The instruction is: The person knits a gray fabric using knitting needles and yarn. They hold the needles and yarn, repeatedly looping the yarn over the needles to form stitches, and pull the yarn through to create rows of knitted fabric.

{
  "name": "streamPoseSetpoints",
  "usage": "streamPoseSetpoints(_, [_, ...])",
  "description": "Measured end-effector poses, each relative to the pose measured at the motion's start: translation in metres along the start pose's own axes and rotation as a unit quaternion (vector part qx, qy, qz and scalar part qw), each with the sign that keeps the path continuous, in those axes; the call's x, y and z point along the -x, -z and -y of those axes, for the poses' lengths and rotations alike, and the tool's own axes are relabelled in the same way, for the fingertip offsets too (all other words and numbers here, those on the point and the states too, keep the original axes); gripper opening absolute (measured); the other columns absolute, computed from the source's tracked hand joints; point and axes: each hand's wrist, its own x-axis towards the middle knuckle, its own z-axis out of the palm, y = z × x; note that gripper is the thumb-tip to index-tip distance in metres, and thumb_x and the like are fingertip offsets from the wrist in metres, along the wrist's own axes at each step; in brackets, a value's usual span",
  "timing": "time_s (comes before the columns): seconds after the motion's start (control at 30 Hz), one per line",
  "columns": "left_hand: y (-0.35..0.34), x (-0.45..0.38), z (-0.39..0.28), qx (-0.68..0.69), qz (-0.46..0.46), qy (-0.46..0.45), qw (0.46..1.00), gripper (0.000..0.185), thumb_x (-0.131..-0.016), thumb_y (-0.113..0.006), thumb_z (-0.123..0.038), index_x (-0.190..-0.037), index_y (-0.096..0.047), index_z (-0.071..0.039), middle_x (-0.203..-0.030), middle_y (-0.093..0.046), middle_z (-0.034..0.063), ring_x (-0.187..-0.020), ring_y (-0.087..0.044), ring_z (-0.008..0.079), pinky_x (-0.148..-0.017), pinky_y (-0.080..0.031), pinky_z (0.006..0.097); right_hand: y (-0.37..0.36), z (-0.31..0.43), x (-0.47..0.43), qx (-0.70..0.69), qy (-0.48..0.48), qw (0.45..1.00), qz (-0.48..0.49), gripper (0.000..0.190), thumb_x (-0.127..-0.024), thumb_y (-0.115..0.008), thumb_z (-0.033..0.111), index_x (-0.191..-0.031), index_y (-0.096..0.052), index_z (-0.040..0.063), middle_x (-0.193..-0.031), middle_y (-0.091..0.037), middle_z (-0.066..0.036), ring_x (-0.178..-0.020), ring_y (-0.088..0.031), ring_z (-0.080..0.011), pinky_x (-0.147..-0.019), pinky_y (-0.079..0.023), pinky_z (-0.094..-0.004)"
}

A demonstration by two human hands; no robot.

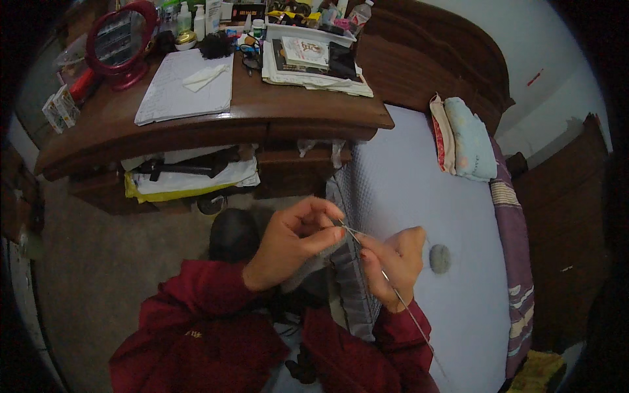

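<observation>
Between my two hands runs a thin metal knitting needle (400, 297), slanting down to the right past my right wrist. My right hand (393, 263) grips it between thumb and index finger, with a strand of yarn (356, 231) by the fingertip. My left hand (300, 240) pinches near the needle's tip with thumb and index finger. Grey knitted fabric (309, 267) hangs below my left hand, partly hidden by it. A grey ball of yarn (440, 259) lies on the bed to the right of my right hand.
A wooden desk (304, 108) stands ahead, with a round mirror (118, 39), a paper pad (172, 93), stacked books (314, 73) and bottles. Plastic bags (196, 182) fill its lower shelf. On the bed (467, 304) at right are folded pillows or towels (471, 140) and a purple blanket (511, 245).
</observation>
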Motion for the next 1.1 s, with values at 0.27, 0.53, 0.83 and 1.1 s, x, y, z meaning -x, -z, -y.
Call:
streamPoseSetpoints(0.27, [0.007,-0.002,-0.013,-0.02,0.079,0.057,0.995,0.018,-0.092,-0.065,-0.013,-0.105,-0.069,-0.001,-0.096,-0.068,0.0021,-0.088,-0.061,0.0078,-0.081,-0.049,0.0239,0.001,-0.015,-0.004,-0.24,-0.073,0.965,0.073,0.021,-0.079,-0.07,0.012,-0.1,-0.071,0.008,-0.072,-0.047,-0.005,-0.07,-0.044,-0.0232,-0.064,-0.032,-0.0366])
streamPoseSetpoints(0.53, [0.005,-0.003,-0.01,0.014,0.045,0.083,0.995,0.02,-0.09,-0.069,-0.015,-0.103,-0.071,0.0,-0.092,-0.069,0.0026,-0.087,-0.061,0.0082,-0.079,-0.048,0.0239,-0.005,-0.005,-0.002,0.068,0.067,0.995,0.041,0.041,-0.073,-0.08,0.035,-0.098,-0.066,0.007,-0.077,-0.048,-0.008,-0.074,-0.045,-0.027,-0.066,-0.035,-0.0367])
streamPoseSetpoints(0.83, [-0.002,-0.002,-0.012,-0.05,0.041,0.099,0.993,0.014,-0.086,-0.068,-0.013,-0.092,-0.073,-0.001,-0.092,-0.066,0.0035,-0.088,-0.06,0.0121,-0.082,-0.046,0.0267,-0.013,-0.004,-0.018,-0.039,0.018,0.999,0.001,0.052,-0.067,-0.083,0.038,-0.107,-0.067,0.008,-0.081,-0.05,-0.005,-0.077,-0.046,-0.0245,-0.067,-0.034,-0.0367])
streamPoseSetpoints(1.1, [0.004,-0.003,-0.007,0.031,0.035,0.068,0.997,0.016,-0.088,-0.064,-0.011,-0.099,-0.069,-0.002,-0.098,-0.067,0.004,-0.092,-0.061,0.0127,-0.085,-0.047,0.029,0.008,-0.013,-0.012,-0.017,0.021,0.999,0.044,0.021,-0.074,-0.078,0.025,-0.093,-0.076,0.016,-0.068,-0.042,0.001,-0.069,-0.04,-0.0205,-0.066,-0.029,-0.0347])
